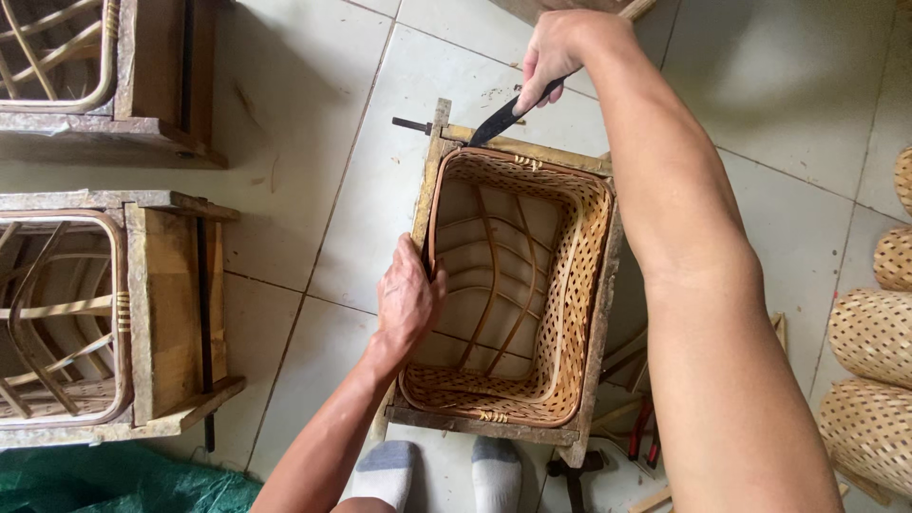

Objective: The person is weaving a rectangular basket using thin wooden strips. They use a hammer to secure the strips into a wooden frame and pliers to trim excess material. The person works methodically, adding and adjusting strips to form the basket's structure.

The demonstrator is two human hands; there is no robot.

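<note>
My right hand [551, 52] clamps the knife [508, 116] at the basket [570, 285] rim's far corner; my left hand [407, 296] pinches its near-left rim. A slip could gash weave or fingers.

White tiled floor [313, 123]; wooden frame [432, 180] with woven basket [570, 313] on it, green net [114, 484], pliers [644, 432].

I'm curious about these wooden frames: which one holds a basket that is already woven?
The wooden frame under both hands holds a woven basket. The two frames at left hold only bare cane ribs.
</note>
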